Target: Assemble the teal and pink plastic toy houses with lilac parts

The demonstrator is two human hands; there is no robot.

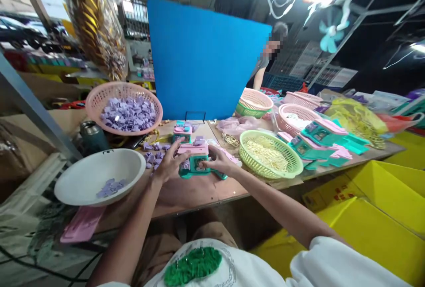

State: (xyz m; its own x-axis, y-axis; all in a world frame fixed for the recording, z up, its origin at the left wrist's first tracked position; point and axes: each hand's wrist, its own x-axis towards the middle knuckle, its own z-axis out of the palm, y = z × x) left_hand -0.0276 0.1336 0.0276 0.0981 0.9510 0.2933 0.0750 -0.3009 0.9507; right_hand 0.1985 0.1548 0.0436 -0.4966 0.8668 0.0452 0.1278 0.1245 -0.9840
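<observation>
A boxy pink-and-teal plastic toy point(198, 169) stands at the front middle of the worktable, between my two hands. My left hand point(170, 163) grips its left side, fingers over the pink top. From the right, my right hand point(219, 162) closes round it with the thumb on the front. A small purple piece point(199, 140) sits on top of the toy. Just behind stands a similar teal toy point(182, 131). Loose purple pieces point(154, 158) lie left of my left hand. Part of another teal-and-pink piece point(219, 174) shows under my right hand.
A pink basket point(91, 112) of purple pieces and a white bowl point(71, 185) stand left. Right are a green basket point(295, 169) of cream strips and stacked toys point(320, 141). A blue board point(206, 61) rises behind; a person point(260, 72) is beyond. Yellow boxes point(375, 220) sit lower right.
</observation>
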